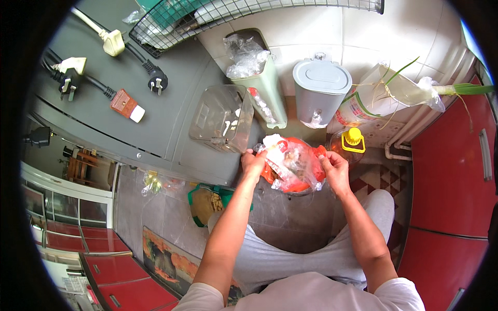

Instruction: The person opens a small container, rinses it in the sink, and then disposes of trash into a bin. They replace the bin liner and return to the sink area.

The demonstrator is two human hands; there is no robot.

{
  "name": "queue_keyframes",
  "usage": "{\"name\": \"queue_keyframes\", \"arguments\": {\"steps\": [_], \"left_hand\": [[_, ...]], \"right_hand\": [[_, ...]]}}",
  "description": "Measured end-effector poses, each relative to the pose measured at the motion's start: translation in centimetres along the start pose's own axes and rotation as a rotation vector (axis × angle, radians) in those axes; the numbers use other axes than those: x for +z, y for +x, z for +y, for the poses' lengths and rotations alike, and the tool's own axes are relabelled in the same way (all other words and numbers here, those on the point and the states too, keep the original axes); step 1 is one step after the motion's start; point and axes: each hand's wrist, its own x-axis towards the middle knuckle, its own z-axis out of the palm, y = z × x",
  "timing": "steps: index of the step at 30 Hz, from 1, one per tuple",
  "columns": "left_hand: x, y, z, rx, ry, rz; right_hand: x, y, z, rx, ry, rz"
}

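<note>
A red plastic bag (290,187) lines a round bin and is full of crumpled clear plastic wrap (295,161) and other rubbish. On top lies a white wrapper (275,157) that bears red print. At the bag's left rim, my left hand (253,162) pinches its edge between thumb and fingers. Opposite it, my right hand (336,167) grips a gathered red corner of the same bag. Most of the bin is hidden under the bag.
Behind stand a pale green bin (268,89) stuffed with plastic, a grey lidded bin (322,89) and an oil bottle with a yellow cap (353,136). A transparent tub (221,116) sits on the grey cabinet (171,128) at left. A red cabinet (447,167) rises at right.
</note>
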Motion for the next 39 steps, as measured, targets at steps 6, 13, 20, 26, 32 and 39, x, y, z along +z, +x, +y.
{"name": "queue_keyframes", "arguments": {"steps": [6, 13, 20, 26, 32, 39], "left_hand": [[0.2, 0.9, -0.3, 0.023, 0.364, -0.203], [-2.4, -2.0, 2.5, 0.219, -0.187, -0.125], [-4.0, -7.0, 2.5, -0.003, -0.893, -0.296], [-5.8, -8.2, 2.3, 0.076, -0.599, -0.227], [-6.1, -7.8, 3.0, 0.21, -0.594, -0.091], [-3.5, -6.9, 1.7, 0.274, -0.164, -0.186]], "right_hand": [[-1.7, 0.3, 0.7, -0.053, -0.101, 0.053], [-1.9, 0.3, -0.5, -0.038, -0.076, 0.009], [-0.2, -0.1, -2.3, -0.096, -0.065, -0.065], [-0.7, -0.3, -2.3, -0.038, -0.16, -0.039], [-1.3, 0.4, -2.9, -0.114, -0.087, -0.012], [-2.2, 1.2, -1.9, 0.026, -0.104, -0.034]]}}
